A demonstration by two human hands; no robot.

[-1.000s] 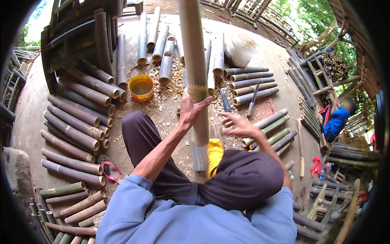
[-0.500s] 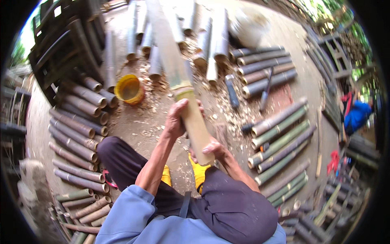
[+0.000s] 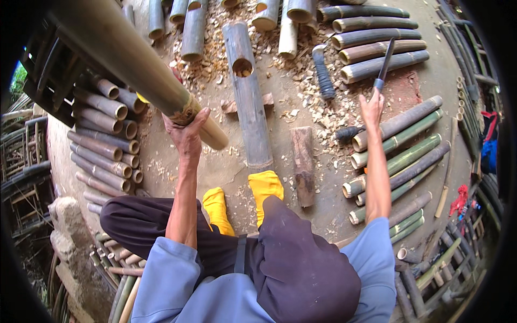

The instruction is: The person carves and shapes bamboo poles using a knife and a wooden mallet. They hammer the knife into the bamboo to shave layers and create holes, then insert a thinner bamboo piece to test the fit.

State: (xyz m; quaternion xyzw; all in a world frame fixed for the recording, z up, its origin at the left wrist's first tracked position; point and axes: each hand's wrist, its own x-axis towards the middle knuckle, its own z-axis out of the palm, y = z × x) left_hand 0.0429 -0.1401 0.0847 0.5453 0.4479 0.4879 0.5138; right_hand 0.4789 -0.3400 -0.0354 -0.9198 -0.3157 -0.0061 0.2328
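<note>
My left hand (image 3: 186, 132) is wrapped round a thick tan bamboo tube (image 3: 134, 64) near its node. The tube slants up to the upper left, well above the floor. Far out to the right, my right hand (image 3: 371, 107) is closed round the handle of a knife (image 3: 386, 62), whose dark blade points away from me beside stacked bamboo. Between my hands lies a grey bamboo tube (image 3: 256, 118) with a round hole cut in its upper side. Its far part rests on a short wooden crosspiece (image 3: 229, 107), and its near end touches my yellow-covered right foot (image 3: 266, 185).
Rows of cut bamboo (image 3: 382, 40) lie at the right, left and back. A tool with a black-wrapped handle (image 3: 325, 78) lies among wood chips (image 3: 307, 99). Nearer are another black-wrapped handle (image 3: 347, 134) and a wooden block (image 3: 302, 167). My left foot (image 3: 217, 209) is on the floor.
My right hand has left the tan bamboo tube, reached right and taken hold of the knife. My left hand has swung the tube to the upper left, and the grey tube is uncovered.
</note>
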